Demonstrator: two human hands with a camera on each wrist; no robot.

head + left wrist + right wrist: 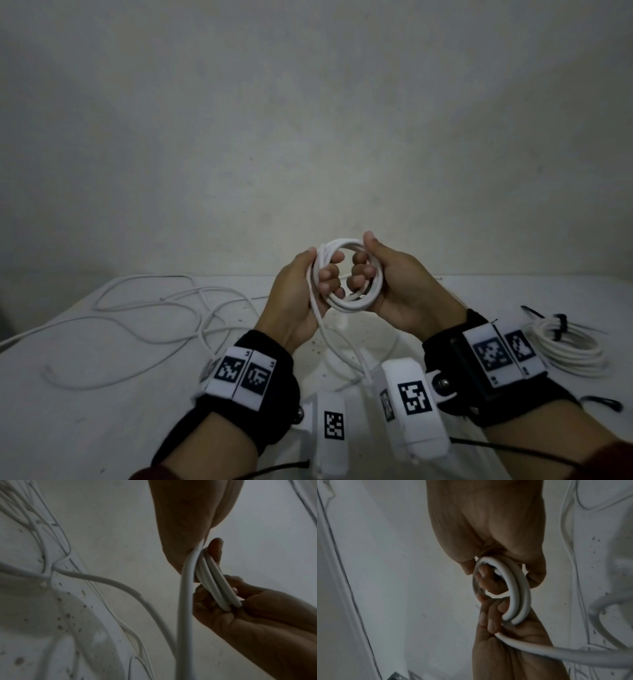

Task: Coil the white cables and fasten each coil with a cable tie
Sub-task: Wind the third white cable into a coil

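Observation:
A small coil of white cable (349,301) is held upright above the table between both hands. My left hand (298,298) grips its left side, fingers curled through the ring. My right hand (394,284) grips the right side, thumb over the top. The cable's loose tail (337,346) runs through my left palm down to the table. In the left wrist view the coil (214,586) shows several turns beside the tail (185,615). In the right wrist view the coil (520,592) sits between my right hand (488,520) and left hand (505,649).
Loose white cables (154,308) sprawl over the left half of the white table (102,411). A finished coil (572,349) bound with a black tie (561,325) lies at the right. Loose black cable ties (603,402) lie nearby. A pale wall stands behind.

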